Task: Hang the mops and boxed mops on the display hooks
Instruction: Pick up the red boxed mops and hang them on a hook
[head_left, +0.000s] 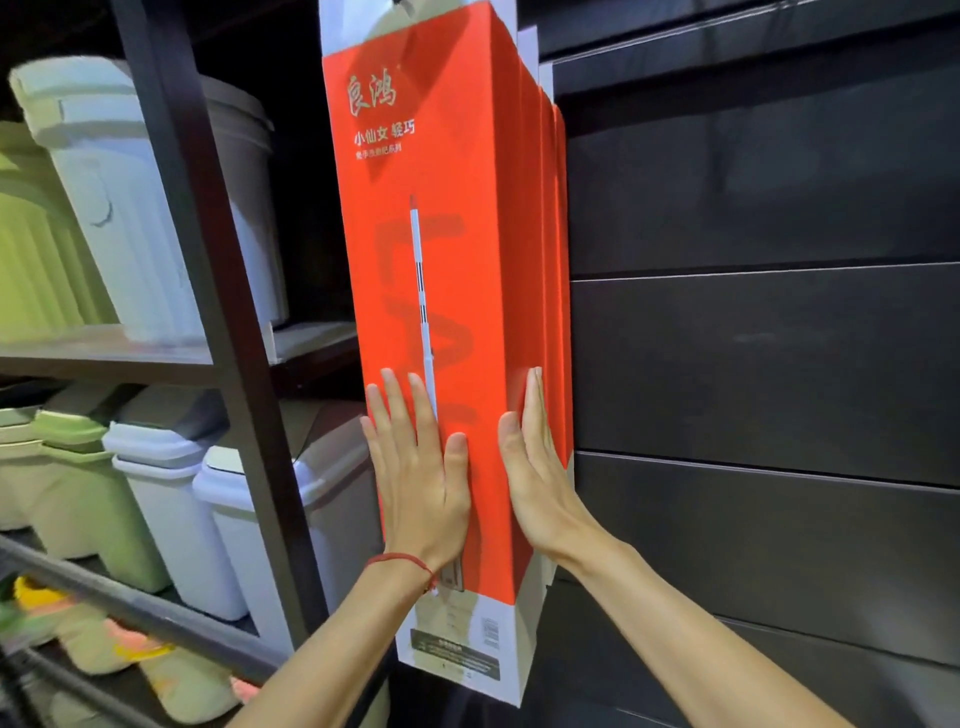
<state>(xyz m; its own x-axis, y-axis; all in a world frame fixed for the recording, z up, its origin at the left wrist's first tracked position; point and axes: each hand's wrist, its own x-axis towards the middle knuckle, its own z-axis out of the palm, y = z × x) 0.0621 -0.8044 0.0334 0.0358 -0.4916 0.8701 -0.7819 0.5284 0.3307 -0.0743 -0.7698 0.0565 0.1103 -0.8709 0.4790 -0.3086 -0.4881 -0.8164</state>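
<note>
Boxed mop (441, 260), a tall red carton with a white mop printed down its front, hangs upright at the front of a row of matching red boxes (560, 270) packed closely behind it. The row stands against a dark panelled wall (753, 364). The carton's top runs out of view, so how it is hung cannot be seen. The left hand (421, 478), with a red string bracelet (400, 560) on its wrist, lies flat on the lower front face, fingers straight and spread, gripping nothing. The right hand (535, 467) presses flat against the carton's right side, fingers straight and together. To the left, a dark shelf rack (218, 312) holds white bins (171, 499) and pale green bins (31, 260).
</note>
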